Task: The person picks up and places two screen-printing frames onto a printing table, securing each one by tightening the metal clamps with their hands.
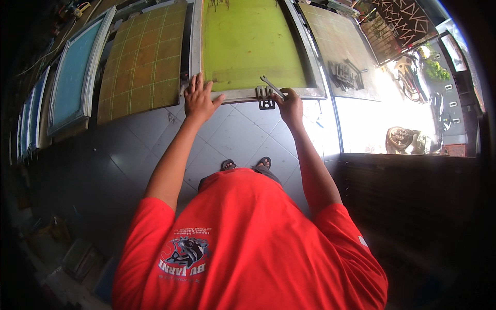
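Note:
A screen-printing frame [232, 94] with a yellow-green mesh [248, 44] lies in front of me. On its near left corner rests my left hand [200, 99], palm down and fingers spread. My right hand [291, 107] is closed on a silver open-end wrench [273, 87] by the frame's near edge, right of the middle. The wrench's jaw points up and to the left over the mesh. Just left of those fingers, a dark slotted metal bracket [266, 104] sits at the near rim and sticks out toward me. Whether the wrench touches the bracket, I cannot tell.
Brown boards [142, 57] flank the frame; the right-hand board [338, 46] carries a pile of dark metal parts [346, 75]. Further left stand blue-meshed frames [77, 67]. Grey floor tiles [217, 134] lie below. At right are a bright doorway and a dark slatted structure [398, 191].

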`<state>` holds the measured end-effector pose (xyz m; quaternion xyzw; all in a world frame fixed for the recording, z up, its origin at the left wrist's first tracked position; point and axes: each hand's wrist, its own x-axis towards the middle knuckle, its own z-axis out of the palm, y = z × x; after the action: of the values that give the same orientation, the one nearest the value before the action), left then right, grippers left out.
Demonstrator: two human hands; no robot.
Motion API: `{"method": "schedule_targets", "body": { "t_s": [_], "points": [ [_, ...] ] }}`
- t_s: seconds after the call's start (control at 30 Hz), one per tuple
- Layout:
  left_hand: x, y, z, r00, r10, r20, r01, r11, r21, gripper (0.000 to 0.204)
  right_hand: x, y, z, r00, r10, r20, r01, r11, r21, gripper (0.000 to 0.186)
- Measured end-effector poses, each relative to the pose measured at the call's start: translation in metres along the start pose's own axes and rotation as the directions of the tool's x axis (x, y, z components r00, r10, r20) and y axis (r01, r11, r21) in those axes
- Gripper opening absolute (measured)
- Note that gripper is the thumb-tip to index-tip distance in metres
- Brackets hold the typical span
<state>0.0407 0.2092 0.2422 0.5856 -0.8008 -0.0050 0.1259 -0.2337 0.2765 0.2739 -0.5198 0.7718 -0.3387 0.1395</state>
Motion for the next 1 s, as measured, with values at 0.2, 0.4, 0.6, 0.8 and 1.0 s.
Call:
{"method": "schedule_targets", "body": {
  "t_s": [0.2,0.4,0.6,0.8,1.0],
  "points": [
    [0.001,0.001,0.000,1.000,0.003,0.000,-0.003,1.000,0.015,0.064,-0.014,0.002,0.016,1.000,-0.023,0.008,0.023,0.999,0.026,0.030],
    [0.001,0.001,0.002,1.000,0.012,-0.019,-0.012,1.000,0.020,0.065,0.006,0.011,0.011,0.953,-0.282,0.115,0.293,0.951,-0.096,0.016],
    [0.001,0.001,0.000,1.000,0.008,-0.015,-0.008,1.000,0.018,0.064,0.033,0.017,-0.006,0.788,-0.461,0.409,0.523,0.851,-0.049,0.017],
    [0.001,0.001,-0.001,1.000,0.000,-0.011,0.000,0.999,0.032,0.064,0.004,0.010,-0.021,0.955,-0.250,0.163,0.261,0.964,-0.050,0.020],
    [0.001,0.001,0.002,1.000,-0.003,0.003,0.003,1.000,0.011,0.063,-0.077,0.005,-0.010,0.911,0.291,0.293,-0.412,0.690,0.595,0.027]
  ]
}}
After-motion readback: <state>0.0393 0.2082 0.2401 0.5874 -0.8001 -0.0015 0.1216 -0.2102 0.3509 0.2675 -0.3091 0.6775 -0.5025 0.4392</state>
